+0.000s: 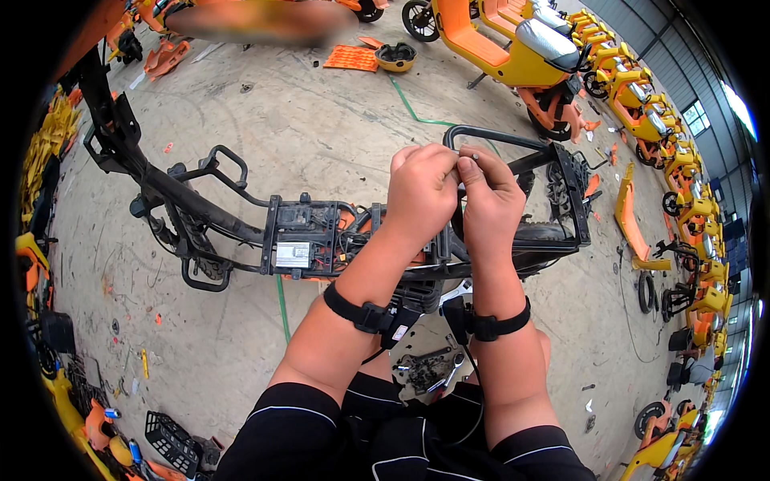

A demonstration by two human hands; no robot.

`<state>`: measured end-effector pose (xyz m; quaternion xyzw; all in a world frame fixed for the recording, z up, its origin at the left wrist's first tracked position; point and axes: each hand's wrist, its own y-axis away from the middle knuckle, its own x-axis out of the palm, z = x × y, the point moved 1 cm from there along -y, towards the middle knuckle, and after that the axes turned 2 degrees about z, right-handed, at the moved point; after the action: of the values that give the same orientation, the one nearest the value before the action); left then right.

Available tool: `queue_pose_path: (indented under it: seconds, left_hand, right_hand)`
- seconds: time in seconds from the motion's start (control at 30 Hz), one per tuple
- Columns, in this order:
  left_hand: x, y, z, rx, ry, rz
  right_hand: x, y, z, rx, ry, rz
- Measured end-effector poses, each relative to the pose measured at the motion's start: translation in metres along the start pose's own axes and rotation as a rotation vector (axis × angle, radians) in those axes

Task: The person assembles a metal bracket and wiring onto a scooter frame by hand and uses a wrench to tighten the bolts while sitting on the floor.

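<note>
My left hand (423, 186) and my right hand (492, 191) meet above the rear part of a stripped black scooter frame (253, 231). Both have their fingers closed in a pinch. A small dark metal piece (475, 157), perhaps the end of a bolt, pokes out between my right thumb and fingers. What my left fingers pinch is hidden behind the knuckles. Below my hands, the frame's middle carries a silver box (293, 254) and loose wiring. The black rear rack (571, 196) lies just right of my right hand.
Loose tools (455, 373) and dark small parts lie on the concrete floor by my legs. A yellow and orange scooter (513, 56) stands beyond the frame, with rows of others along the right. A black basket (172, 442) sits at lower left; an orange panel (630, 212) lies right.
</note>
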<state>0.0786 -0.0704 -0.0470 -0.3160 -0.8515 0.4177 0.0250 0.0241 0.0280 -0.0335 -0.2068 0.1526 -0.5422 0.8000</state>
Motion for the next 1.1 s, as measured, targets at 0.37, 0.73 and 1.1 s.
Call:
queue_pose_path:
  seconds: [0.37,0.73,1.1]
  left_hand:
    - [-0.0060,0.0007,0.0002,0.044,-0.035,0.122]
    - [-0.0010,0.0036,0.0042,-0.118,0.131,0.087]
    - [-0.0037,0.0034,0.0012,-0.116,0.108,0.118]
  right_hand:
    - [-0.0003,-0.0022,-0.0055,0.087,-0.166,-0.014]
    - [-0.0031,-0.0006,-0.0008,0.057,-0.094,0.123]
    - [0.0000,-0.0009,0.0017,0.087,-0.125,0.054]
